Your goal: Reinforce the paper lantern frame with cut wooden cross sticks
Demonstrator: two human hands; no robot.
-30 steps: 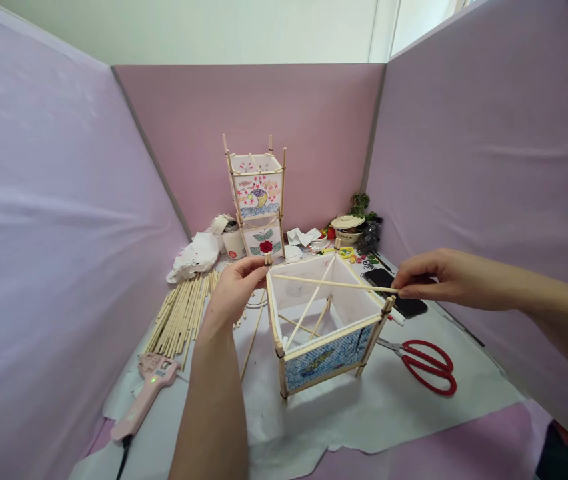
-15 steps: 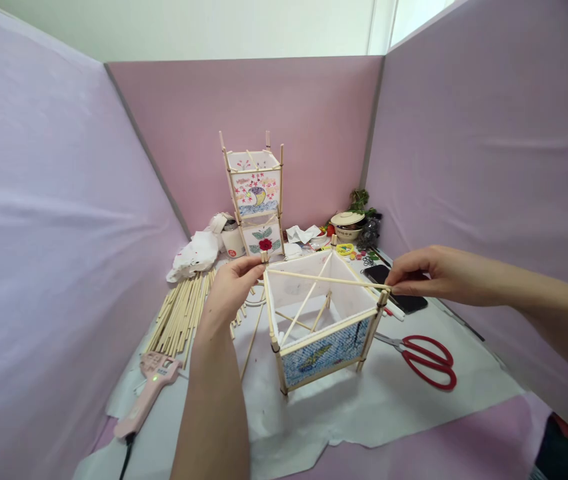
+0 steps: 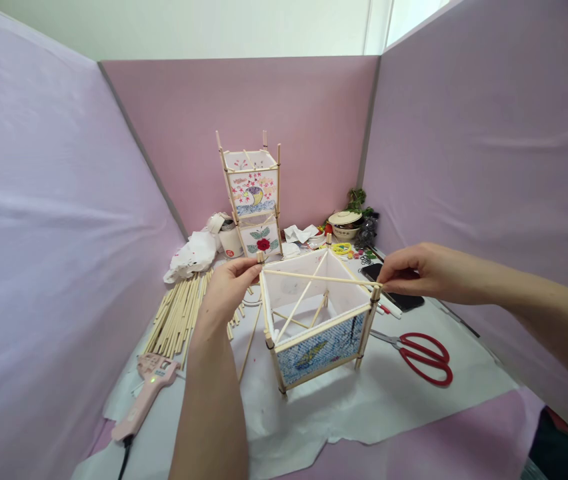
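Observation:
A four-sided lantern frame (image 3: 321, 350) of thin wooden sticks, with white inner panels and a blue patterned front panel, stands on the white sheet. Across its open top lies a thin stick (image 3: 314, 276), crossing over another diagonal one. My left hand (image 3: 234, 283) is closed at the frame's back left corner, thumb and finger pinching by the stick's left end. At the right corner my right hand (image 3: 407, 272) pinches the stick's other end. Further sticks cross inside the frame near its base.
A pink glue gun (image 3: 147, 397) and a pile of sticks (image 3: 179, 310) lie left. Red-handled scissors (image 3: 427, 358) and a black phone (image 3: 404, 300) lie right. Behind stand a two-tier lantern (image 3: 254, 193), a jar (image 3: 231, 239) and a lidded bowl (image 3: 345, 227).
The whole view has shifted slightly. The right end of the top stick now sits closer to the frame's right corner, with my right hand moved slightly left.

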